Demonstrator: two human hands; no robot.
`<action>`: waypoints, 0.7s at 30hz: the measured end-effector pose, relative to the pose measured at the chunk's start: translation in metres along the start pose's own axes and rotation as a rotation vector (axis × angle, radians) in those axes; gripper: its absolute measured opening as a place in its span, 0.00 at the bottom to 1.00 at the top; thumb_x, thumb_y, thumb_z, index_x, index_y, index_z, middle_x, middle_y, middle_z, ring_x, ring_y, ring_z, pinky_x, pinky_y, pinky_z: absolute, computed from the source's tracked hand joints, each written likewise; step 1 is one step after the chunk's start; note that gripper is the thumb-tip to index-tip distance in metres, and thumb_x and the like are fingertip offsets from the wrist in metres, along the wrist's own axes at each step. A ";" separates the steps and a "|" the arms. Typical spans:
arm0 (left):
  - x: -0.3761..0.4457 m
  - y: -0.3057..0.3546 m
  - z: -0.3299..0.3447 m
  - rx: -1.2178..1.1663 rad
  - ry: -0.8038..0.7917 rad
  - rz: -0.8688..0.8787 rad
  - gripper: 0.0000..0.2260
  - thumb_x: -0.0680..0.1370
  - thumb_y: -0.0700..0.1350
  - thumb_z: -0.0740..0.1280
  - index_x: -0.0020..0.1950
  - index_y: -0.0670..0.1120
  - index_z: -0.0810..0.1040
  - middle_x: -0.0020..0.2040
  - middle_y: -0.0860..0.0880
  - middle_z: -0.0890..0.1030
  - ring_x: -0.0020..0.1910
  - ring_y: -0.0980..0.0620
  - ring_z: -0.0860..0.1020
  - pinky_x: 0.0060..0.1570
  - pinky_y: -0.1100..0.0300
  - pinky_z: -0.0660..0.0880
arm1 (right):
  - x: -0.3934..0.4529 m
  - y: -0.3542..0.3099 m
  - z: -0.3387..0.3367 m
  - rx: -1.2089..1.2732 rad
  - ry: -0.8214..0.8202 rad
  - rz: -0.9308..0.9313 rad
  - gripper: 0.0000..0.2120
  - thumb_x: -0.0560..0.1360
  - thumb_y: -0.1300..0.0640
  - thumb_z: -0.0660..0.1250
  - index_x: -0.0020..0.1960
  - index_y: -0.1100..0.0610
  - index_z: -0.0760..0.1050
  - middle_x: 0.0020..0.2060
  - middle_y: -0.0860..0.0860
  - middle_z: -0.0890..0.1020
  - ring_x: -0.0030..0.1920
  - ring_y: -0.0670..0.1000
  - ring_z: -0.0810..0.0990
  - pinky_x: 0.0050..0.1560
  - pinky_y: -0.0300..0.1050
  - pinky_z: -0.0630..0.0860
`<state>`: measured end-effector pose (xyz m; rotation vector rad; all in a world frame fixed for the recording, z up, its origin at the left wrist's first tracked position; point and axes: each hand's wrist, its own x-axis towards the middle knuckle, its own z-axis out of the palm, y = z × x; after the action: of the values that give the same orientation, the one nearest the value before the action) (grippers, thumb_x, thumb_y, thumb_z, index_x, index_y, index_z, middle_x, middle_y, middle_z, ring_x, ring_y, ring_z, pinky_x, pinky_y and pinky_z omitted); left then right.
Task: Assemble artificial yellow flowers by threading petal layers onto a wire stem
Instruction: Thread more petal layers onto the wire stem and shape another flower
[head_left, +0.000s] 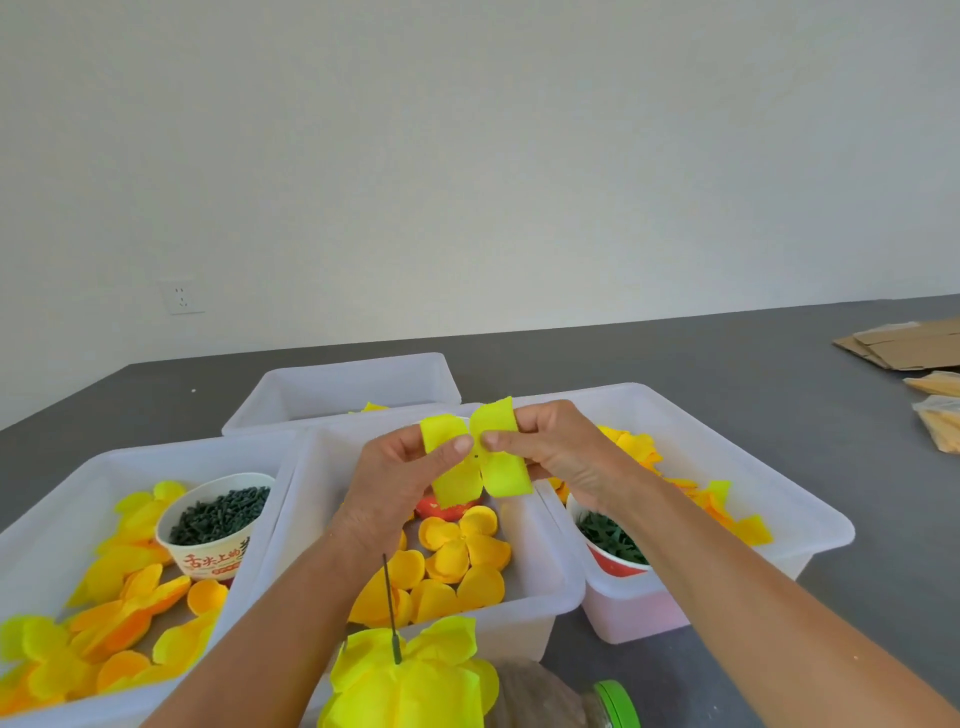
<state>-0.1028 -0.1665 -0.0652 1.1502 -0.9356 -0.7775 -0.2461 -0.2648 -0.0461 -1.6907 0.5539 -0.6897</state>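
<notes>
Both hands hold up a bright yellow four-lobed petal layer (503, 470) above the middle bin. My left hand (397, 475) pinches it on the left of its small centre hole, my right hand (553, 447) pinches it on the right. Near the bottom edge, a partly built yellow flower (415, 680) sits upside down with a thin dark wire stem (389, 597) sticking up from its middle between my forearms.
Several white plastic bins (524, 610) hold yellow and orange petals (457, 561). A paper cup of dark green pellets (218, 514) stands in the left bin; a red cup of green pieces (613, 543) in the right. Cardboard (904, 345) lies far right, a green-lidded jar (615, 704) at the bottom.
</notes>
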 end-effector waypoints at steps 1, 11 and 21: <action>0.000 0.000 -0.002 -0.046 0.004 -0.001 0.12 0.66 0.44 0.72 0.46 0.40 0.82 0.45 0.39 0.84 0.45 0.40 0.82 0.48 0.46 0.79 | -0.003 0.000 0.005 0.009 -0.008 0.006 0.06 0.73 0.59 0.70 0.48 0.59 0.81 0.40 0.54 0.85 0.40 0.51 0.84 0.40 0.44 0.82; -0.010 0.015 -0.001 -0.227 0.022 0.005 0.04 0.69 0.39 0.68 0.39 0.41 0.82 0.37 0.43 0.83 0.37 0.47 0.81 0.36 0.56 0.80 | -0.029 -0.009 0.030 0.181 0.075 -0.022 0.06 0.66 0.59 0.74 0.42 0.57 0.80 0.36 0.51 0.84 0.35 0.49 0.82 0.35 0.41 0.80; -0.035 0.054 -0.024 0.005 -0.072 0.180 0.05 0.64 0.39 0.71 0.39 0.41 0.81 0.35 0.46 0.82 0.35 0.51 0.79 0.38 0.59 0.78 | -0.043 -0.029 0.046 0.254 0.060 -0.168 0.08 0.56 0.54 0.74 0.34 0.55 0.82 0.29 0.50 0.81 0.30 0.46 0.78 0.32 0.37 0.76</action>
<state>-0.0936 -0.1130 -0.0236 1.0314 -1.0857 -0.6738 -0.2448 -0.1975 -0.0317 -1.4921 0.3509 -0.8961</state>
